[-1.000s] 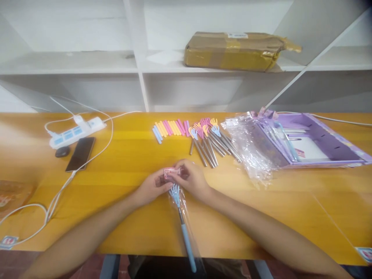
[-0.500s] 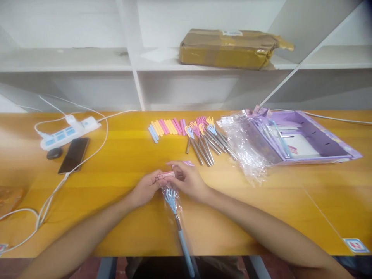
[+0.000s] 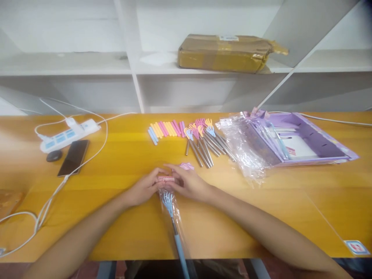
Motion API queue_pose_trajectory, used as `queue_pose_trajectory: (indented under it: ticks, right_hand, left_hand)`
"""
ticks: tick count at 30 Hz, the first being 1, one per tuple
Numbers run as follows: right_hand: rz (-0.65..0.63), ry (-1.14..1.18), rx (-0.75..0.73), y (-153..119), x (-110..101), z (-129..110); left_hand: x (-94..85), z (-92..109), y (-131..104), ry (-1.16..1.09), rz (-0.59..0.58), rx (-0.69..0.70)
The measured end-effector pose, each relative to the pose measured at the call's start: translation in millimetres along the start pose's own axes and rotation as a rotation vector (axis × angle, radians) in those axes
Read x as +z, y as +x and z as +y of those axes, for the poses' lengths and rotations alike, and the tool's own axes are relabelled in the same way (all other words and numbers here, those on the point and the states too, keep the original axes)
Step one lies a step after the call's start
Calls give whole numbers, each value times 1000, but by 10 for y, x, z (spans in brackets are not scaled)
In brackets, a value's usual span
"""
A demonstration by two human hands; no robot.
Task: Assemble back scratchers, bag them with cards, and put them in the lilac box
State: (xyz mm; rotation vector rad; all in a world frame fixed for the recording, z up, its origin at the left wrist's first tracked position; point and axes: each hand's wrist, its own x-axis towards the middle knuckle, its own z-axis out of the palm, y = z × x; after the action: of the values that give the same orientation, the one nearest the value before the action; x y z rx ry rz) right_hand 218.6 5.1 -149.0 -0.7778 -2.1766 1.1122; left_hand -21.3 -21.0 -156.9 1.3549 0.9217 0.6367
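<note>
A light blue back scratcher (image 3: pixel 178 242) lies inside a long clear plastic bag (image 3: pixel 178 213), its claw end pointing away from me and its handle reaching past the table's front edge. At the bag's top is a small red and white card (image 3: pixel 166 179). My left hand (image 3: pixel 142 188) is closed, pinching the card's left end. On the other side, my right hand (image 3: pixel 192 184) pinches the card's right end, thumb below and fingers curled above. Just behind my right hand lies a pink patterned piece (image 3: pixel 186 166), partly hidden.
Several metal back scratcher rods (image 3: pixel 207 145) with coloured claws lie beyond my hands, beside a row of coloured handle sleeves (image 3: pixel 165 130). To the right are clear bags (image 3: pixel 247 151) and a purple box (image 3: pixel 319 158). At left are a power strip (image 3: pixel 69 135), a phone (image 3: pixel 73 157) and cables.
My left hand has shifted its fingers higher along the card. The bagged back scratcher has moved slightly left and turned a little. The whole view has tilted slightly.
</note>
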Motion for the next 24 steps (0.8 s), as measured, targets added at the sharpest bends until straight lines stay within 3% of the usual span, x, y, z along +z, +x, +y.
queue_pose_trajectory:
  ticks: [6, 9, 12, 24]
  right_hand:
    - [-41, 65, -49, -32, 50, -64]
    - [-94, 55, -77, -13, -5, -104]
    - [-174, 128, -61, 35, -86, -114]
    - [-219, 27, -189, 142, -273, -78]
  left_hand:
    - [82, -68, -22, -56, -15, 9]
    - [133, -27, -39, -113, -61, 5]
    - [161, 36, -61, -167, -26, 21]
    - [111, 71, -33, -165, -52, 28]
